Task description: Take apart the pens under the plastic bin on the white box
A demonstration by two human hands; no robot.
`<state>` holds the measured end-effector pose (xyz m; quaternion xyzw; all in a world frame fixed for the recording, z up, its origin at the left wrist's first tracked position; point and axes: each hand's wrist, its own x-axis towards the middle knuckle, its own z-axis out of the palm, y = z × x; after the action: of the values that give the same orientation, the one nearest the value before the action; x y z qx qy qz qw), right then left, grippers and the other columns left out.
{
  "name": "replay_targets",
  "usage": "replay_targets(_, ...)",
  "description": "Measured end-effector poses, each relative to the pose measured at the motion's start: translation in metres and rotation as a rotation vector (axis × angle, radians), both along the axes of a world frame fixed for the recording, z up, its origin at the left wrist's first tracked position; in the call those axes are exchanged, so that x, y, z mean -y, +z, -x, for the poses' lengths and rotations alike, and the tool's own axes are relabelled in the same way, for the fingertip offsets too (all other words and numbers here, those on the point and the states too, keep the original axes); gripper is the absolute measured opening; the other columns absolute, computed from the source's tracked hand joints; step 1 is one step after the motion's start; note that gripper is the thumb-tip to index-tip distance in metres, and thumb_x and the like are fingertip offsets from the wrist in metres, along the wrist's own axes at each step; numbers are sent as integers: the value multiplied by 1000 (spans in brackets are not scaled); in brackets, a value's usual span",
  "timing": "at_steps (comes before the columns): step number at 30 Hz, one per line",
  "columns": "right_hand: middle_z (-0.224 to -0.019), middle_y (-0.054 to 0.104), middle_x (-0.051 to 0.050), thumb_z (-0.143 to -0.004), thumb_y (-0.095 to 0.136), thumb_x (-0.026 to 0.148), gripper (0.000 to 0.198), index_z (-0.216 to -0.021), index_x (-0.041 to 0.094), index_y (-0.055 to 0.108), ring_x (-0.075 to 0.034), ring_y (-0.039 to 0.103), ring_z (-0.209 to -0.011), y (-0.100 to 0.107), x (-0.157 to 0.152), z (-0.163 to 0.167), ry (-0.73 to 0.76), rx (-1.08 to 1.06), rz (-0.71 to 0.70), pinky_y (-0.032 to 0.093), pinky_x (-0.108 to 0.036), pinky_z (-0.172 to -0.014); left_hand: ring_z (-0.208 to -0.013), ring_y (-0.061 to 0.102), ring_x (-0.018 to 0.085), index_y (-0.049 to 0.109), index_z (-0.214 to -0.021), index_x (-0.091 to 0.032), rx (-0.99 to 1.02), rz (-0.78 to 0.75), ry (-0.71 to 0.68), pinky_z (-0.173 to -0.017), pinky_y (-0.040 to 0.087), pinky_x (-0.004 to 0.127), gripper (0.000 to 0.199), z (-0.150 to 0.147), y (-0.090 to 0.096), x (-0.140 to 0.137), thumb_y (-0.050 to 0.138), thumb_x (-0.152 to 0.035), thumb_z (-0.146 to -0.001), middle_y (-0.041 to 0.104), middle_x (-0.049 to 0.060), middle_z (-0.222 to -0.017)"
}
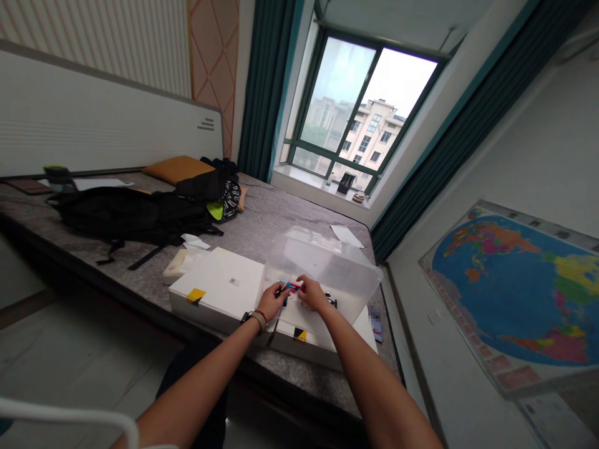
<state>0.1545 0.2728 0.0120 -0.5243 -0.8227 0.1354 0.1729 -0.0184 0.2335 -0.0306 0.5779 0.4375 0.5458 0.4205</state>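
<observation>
My left hand is closed around slim pen-like sticks in pink, teal and black. Their exact kind is too small to make out. At the sticks' right end, my right hand has its fingers bent in a pinch on the pink part. Both hands are in front of a clear plastic box that stands tilted open over a white box. Dark small items show just right of my right hand, partly hidden by it.
A second white box with a yellow-black corner mark lies to the left. Farther left on the grey mattress are a black backpack and an orange cushion. White paper lies behind the plastic box, and the mattress edge runs along the right.
</observation>
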Motion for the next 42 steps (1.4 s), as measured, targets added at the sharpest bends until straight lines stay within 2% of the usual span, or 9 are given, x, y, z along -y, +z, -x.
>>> replay_targets(6,-75,67,-4,-68,55,12,22,-81,18,71,-15,58,-69,-12,1,-11,-91,-101,-2,42,-23,-69,-73,59,16,60,-78,-18,-7,16,12,-71,46,25,32,0,1,1,58,-50,-77,65,1,-74)
replay_targets(12,-68,67,-3,-68,56,18,21,-81,17,72,-15,58,-64,-14,3,-17,-195,-344,46,44,-25,-64,-72,59,15,61,-78,-18,-22,2,4,-70,45,24,30,0,0,1,56,-48,-79,65,1,-74)
replay_targets(15,-64,64,-2,-69,56,23,28,-91,15,70,-14,56,-56,-11,5,-14,-224,-581,180,45,-25,-56,-72,59,15,61,-79,-19,-20,-6,9,-70,45,24,29,0,-1,1,56,-48,-79,65,1,-75)
replay_targets(19,-69,64,-2,-67,63,31,28,-89,14,68,-12,57,-58,-1,10,-10,-271,-897,385,47,-23,-56,-75,60,15,62,-80,-19,-10,-13,-4,-73,46,25,30,0,-2,-1,56,-48,-79,66,2,-76)
replay_targets(24,-80,66,-3,-63,73,37,35,-91,16,67,-12,61,-68,13,18,-10,-175,-1082,548,49,-22,-62,-78,60,16,65,-82,-18,0,-8,-24,-75,47,26,32,0,-3,-1,58,-48,-77,67,3,-80)
replay_targets(29,-88,69,-6,-65,72,41,36,-91,17,66,-15,65,-75,18,19,-5,-151,-1064,551,52,-25,-65,-79,60,17,68,-86,-17,21,-6,-48,-74,47,26,33,0,-1,-1,61,-47,-75,67,4,-84)
replay_targets(33,-75,69,-5,-63,73,41,36,-87,15,66,-15,64,-67,19,14,3,-186,-973,467,52,-26,-60,-77,60,17,70,-89,-17,28,39,-73,-71,47,26,36,1,-1,-1,63,-48,-73,68,4,-84)
replay_targets(39,-69,68,-3,-68,69,36,26,-81,14,69,-14,62,-61,23,11,15,-80,-713,373,51,-25,-55,-78,60,18,72,-89,-17,5,20,-62,-72,47,27,36,1,-3,-2,62,-48,-73,69,4,-81)
replay_targets(42,-71,68,-3,-72,66,36,25,-87,16,70,-14,61,-61,25,13,14,-49,-542,279,51,-26,-57,-80,61,18,72,-89,-18,13,13,-44,-73,47,26,35,1,-5,-2,63,-48,-73,70,4,-85)
